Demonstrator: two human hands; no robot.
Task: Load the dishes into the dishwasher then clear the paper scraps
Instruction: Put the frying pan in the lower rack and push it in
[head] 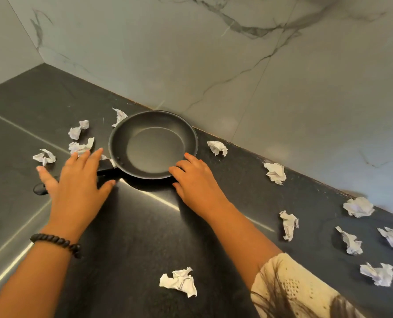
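While her right hand (195, 177) curls its fingers against the near right rim of the round black non-stick frying pan (153, 144), thumb tucked under the edge, her left hand (76, 180) hovers with fingers spread flat over the pan's black handle (106, 171), gripping nothing yet. I would guess she means to steady the rim while the other hand closes on the handle for a two-handed lift toward the dishwasher, which is out of sight. The pan sits on the dark stone worktop (133, 237), pushed far back near the grey marble wall (213, 53). Crumpled white paper scraps (179, 281) lie scattered left, right and near, untouched. A dark beaded bracelet (55, 242) circles her left wrist.
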